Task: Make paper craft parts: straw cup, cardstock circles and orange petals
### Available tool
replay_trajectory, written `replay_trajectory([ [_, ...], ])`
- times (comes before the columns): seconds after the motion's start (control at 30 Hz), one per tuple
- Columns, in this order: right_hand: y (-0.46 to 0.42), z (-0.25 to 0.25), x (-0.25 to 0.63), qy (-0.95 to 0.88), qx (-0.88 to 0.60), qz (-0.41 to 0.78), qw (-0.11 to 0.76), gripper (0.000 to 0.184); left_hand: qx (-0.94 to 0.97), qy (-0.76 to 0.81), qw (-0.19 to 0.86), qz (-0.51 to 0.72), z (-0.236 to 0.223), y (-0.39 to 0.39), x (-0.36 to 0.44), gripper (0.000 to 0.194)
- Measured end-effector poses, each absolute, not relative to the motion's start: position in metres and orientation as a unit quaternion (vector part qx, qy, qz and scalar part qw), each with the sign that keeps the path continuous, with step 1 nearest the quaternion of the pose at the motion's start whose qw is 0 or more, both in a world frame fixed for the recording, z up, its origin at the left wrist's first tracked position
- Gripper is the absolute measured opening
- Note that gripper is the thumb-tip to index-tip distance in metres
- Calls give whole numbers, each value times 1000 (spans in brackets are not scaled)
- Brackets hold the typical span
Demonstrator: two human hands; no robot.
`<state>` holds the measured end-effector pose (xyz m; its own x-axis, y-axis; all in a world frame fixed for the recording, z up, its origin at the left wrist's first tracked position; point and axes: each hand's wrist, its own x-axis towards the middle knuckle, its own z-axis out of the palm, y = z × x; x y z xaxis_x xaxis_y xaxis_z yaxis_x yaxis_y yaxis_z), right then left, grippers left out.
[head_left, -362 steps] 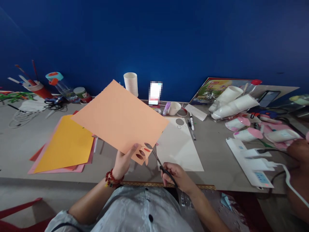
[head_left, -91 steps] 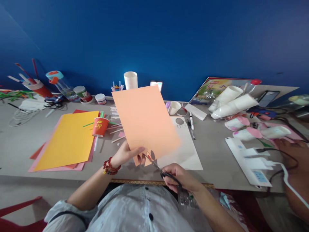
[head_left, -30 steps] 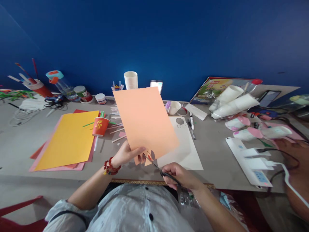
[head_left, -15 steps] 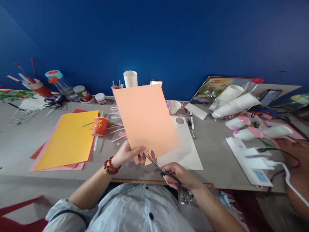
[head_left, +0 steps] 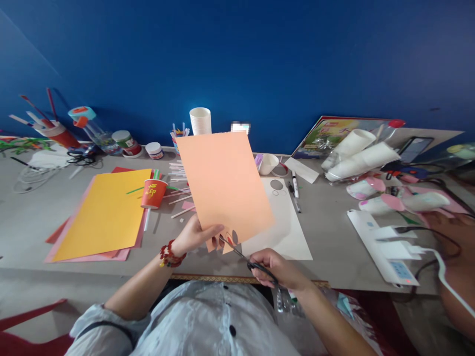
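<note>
An orange sheet of paper is held up at a tilt over the desk. My left hand is closed on its lower left edge, thumb on top. Several petal-shaped holes and outlines run along the sheet's bottom edge. My right hand is wrapped round the black handles of a pair of scissors. The scissor blades reach up to the left, at the cut-outs beside my left fingertips. Below the sheet lies white paper with a dark round spot and small drawn circles.
Left stand yellow paper on coloured sheets and a red paper cup. Behind are stacked white cups and a glue jar. Right are pens, a power strip with cables, and another person's arm.
The orange sheet's top edge and right side have shifted very slightly. Both hands and the scissors stay in nearly the same place.
</note>
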<state>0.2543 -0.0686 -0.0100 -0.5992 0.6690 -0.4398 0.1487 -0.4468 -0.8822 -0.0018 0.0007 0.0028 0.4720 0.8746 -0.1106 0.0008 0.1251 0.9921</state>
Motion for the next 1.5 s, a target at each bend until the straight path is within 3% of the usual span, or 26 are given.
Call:
replay_trajectory([
  [0.3,-69,-12,255,-494,-438,730,178,38,572,391,636,338,1,1,-2,38],
  [1.0,-75,-18,250,-452,-401,767,217,55,561,374,639,370,11,-5,3,35],
  [1.5,-73,-22,255,-497,-408,733,220,53,555,395,631,370,7,-4,5,36],
])
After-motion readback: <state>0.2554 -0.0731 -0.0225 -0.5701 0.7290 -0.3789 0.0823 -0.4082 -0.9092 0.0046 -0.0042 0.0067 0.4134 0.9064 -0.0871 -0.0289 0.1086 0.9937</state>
